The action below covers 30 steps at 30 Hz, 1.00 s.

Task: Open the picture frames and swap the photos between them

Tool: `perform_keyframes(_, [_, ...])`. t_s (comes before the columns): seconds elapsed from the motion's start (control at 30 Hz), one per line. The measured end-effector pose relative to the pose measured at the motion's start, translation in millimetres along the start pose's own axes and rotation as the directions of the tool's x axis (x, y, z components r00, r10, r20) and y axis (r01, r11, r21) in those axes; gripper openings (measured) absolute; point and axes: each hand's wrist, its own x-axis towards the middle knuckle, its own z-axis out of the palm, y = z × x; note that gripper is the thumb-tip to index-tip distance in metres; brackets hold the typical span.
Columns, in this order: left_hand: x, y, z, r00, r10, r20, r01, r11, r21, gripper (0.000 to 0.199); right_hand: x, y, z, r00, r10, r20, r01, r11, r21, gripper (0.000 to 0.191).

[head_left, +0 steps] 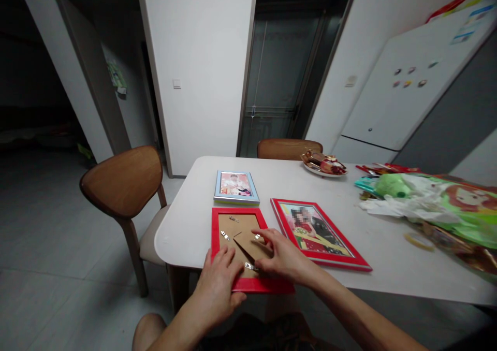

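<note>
A red picture frame [220,214] lies face down at the near table edge, its brown backing board [245,224] showing with small metal clips. My left hand [220,278] rests on its lower left side, fingers spread over the border and board. On the right, my right hand [277,252] has its thumb and fingers around the raised brown stand flap [254,245]. Close by on the right lies another red frame [314,229], photo side up. Behind the first frame sits a light blue frame [236,185] with a photo.
The white table [186,211] also holds a plate [324,171] of items at the back and piled bags [430,201] on the right. Wooden chairs stand at the left [128,185] and behind the table [289,146].
</note>
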Motion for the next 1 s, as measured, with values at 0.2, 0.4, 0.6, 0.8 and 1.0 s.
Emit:
perform_keyframes(0.2, [1, -17, 11.4, 0.994, -0.035, -0.099, 0.025, 0.994, -0.109, 0.067, 3, -2, 2, 1.000, 0.003, -0.016, -0.005, 0.993, -0.114, 0.055])
perform_keyframes(0.4, [3, -19, 11.3, 0.977, -0.068, -0.201, 0.005, 0.954, -0.300, 0.084, 2, -23, -14, 0.996, -0.052, -0.068, 0.039, 0.981, -0.190, 0.041])
perform_keyframes(0.6, [25, -18, -12.6, 0.862, -0.336, -0.379, -0.071, 0.661, -0.747, 0.052, 3, -52, -18, 0.979, -0.147, -0.142, 0.137, 0.988, -0.074, 0.038])
perform_keyframes(0.8, [9, -62, -42.3, 0.795, -0.558, -0.237, -0.022, 0.363, -0.931, 0.048, 14, -19, -16, 0.976, -0.066, -0.207, 0.044, 0.993, -0.108, 0.037])
perform_keyframes(1.0, [-20, -118, -61.5, 0.773, -0.578, -0.261, 0.211, 0.623, -0.753, 0.043, 17, 31, 0, 0.985, 0.066, -0.158, -0.120, 0.924, -0.363, 0.040])
